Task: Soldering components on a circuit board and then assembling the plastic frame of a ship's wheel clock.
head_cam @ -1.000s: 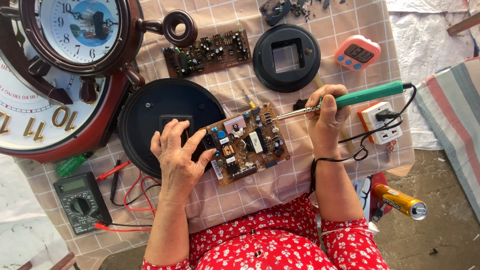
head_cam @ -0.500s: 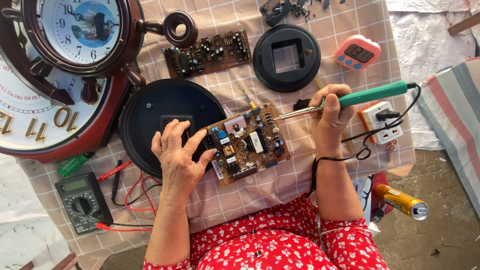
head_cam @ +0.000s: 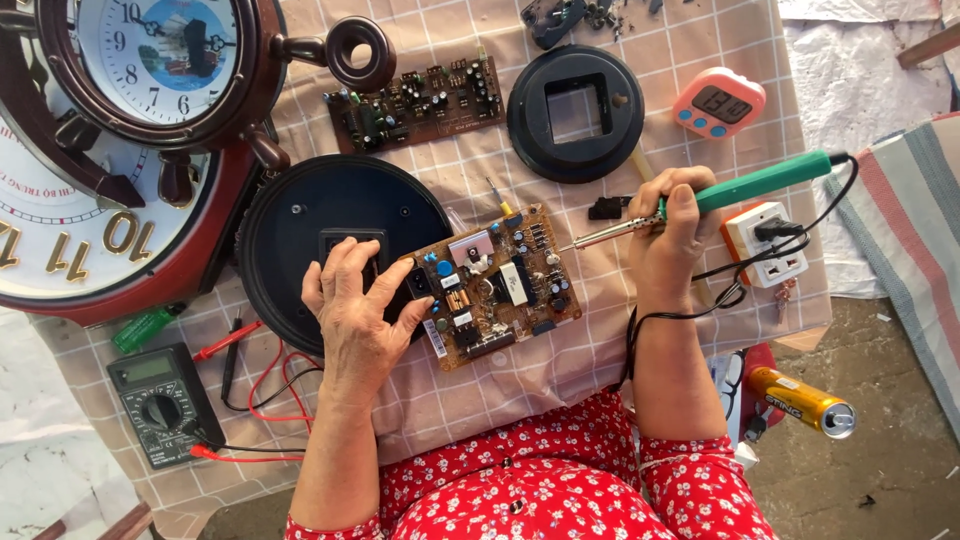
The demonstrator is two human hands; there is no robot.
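Pinning the circuit board [head_cam: 497, 286] at centre frame, the left hand [head_cam: 355, 320] lies flat, fingers spread; the right hand [head_cam: 668, 228] grips the soldering iron [head_cam: 700, 202]. Judgement: tip needs steady, brief joint contact.

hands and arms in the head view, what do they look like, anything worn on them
Both forearms are bare, with no gloves, watch or rings visible. The left hand and right hand have short, unpainted nails. Short red sleeves with a small white flower print end at about the elbows.
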